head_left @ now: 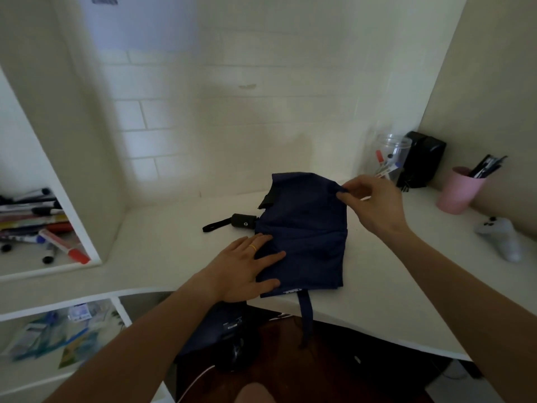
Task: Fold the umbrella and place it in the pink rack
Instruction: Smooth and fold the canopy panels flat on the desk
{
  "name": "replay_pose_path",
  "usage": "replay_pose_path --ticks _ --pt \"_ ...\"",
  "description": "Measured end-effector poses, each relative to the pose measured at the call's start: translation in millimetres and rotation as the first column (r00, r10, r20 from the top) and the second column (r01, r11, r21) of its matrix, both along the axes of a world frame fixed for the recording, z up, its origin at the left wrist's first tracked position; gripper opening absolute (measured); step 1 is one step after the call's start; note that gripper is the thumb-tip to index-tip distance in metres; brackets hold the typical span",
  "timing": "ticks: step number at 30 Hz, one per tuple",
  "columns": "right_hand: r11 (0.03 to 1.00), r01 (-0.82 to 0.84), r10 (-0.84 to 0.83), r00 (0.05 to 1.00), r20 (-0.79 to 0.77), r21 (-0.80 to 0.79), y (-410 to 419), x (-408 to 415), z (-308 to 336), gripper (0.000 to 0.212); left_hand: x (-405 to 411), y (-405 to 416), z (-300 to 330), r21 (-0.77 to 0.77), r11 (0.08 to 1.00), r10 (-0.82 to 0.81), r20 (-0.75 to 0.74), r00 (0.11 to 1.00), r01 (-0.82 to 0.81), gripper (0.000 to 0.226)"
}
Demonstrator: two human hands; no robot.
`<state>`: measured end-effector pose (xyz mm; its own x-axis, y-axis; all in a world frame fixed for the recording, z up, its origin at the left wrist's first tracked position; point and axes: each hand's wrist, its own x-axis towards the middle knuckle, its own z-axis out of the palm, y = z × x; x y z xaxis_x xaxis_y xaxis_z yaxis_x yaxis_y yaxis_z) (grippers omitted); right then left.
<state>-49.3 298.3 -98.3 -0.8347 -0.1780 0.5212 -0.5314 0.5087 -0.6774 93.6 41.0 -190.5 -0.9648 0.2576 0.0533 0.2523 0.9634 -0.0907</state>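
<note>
Left hand (242, 267) presses flat on umbrella (305, 234); right hand (370, 203) pinches its far corner.

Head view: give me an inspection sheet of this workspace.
Surface: white desk, mostly bare near the hands.
Job's things: navy umbrella lying flat, canopy partly folded, black handle pointing left, strap hanging over the desk edge; pink cup at right holding pens.
Clutter: clear jar, black box, white game controller, markers on the left shelf.
Hands: left hand pressing the fabric flat; right hand pinching the canopy's far corner.
Cables: thin white cable below the desk.
Surroundings: white tiled wall.
</note>
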Motion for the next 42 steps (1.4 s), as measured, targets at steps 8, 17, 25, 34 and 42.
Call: replay_pose_path --ticks 8,17,25,34,42 --pt "0.965 -0.149 0.169 0.982 0.082 -0.214 12.1 60.8 -33.4 0.011 5.6 8.8 -3.5 0.051 0.998 0.025 -0.116 0.993 -0.019 0.073" --pt "0.957 -0.287 0.277 0.947 0.161 0.04 38.8 88.8 -92.9 0.033 20.1 21.7 -9.9 0.436 0.9 0.163 -0.305 0.938 -0.015 0.052" --pt "0.923 -0.316 0.297 0.948 0.114 0.218 45.7 87.2 -97.9 0.033 27.9 36.8 14.1 0.978 -0.052 0.334 0.21 0.919 -0.204 0.034" --pt "0.934 -0.353 0.322 0.896 0.305 0.051 41.4 92.8 -84.4 0.025 28.4 40.3 -1.1 0.888 0.418 0.405 0.006 0.914 -0.191 0.03" --pt "0.987 -0.056 0.117 0.894 0.432 -0.151 20.7 91.8 -86.9 0.018 28.1 45.8 -7.9 0.712 0.67 0.396 -0.105 0.912 -0.209 0.033"
